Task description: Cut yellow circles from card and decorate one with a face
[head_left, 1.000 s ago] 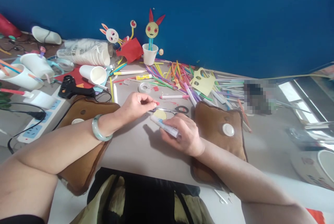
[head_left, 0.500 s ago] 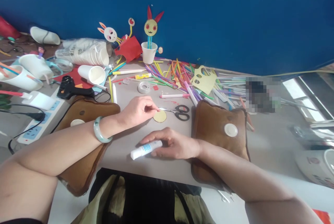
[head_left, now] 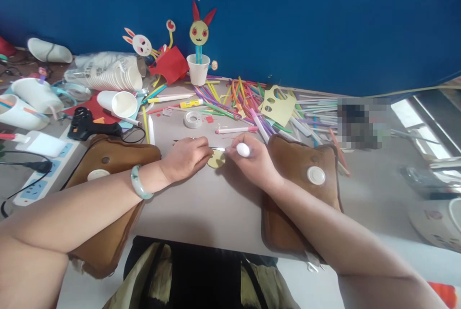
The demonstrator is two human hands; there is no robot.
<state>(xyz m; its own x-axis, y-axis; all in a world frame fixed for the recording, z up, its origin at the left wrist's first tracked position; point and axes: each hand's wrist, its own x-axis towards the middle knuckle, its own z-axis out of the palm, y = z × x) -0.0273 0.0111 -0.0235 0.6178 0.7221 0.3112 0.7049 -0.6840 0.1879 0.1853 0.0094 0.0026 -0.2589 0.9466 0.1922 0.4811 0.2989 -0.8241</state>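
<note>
My right hand (head_left: 255, 161) is closed around a small white glue tube (head_left: 243, 149); its rounded end points up at me, and its other end is down by the fingertips. Opposite it, my left hand (head_left: 188, 158) is closed, fingertips pinched together at the edge of a yellow paper disc (head_left: 216, 160); what they hold, if anything, is hidden. The disc lies on the table between both hands. Just behind it a strip of the scissors' metal blade (head_left: 217, 148) shows, the handles hidden by my right hand.
Brown cushioned pads (head_left: 300, 186) lie under both forearms. Behind are a tape roll (head_left: 193, 119), a pink marker (head_left: 236, 130), many coloured sticks and a punched yellow sheet (head_left: 279, 106). At left are a black glue gun (head_left: 91, 125), paper cups (head_left: 117, 103) and a power strip (head_left: 39, 182).
My right hand has lifted the tube and moved up beside the disc, turning the tube on end. My left hand stays near the disc. The view has shifted slightly right.
</note>
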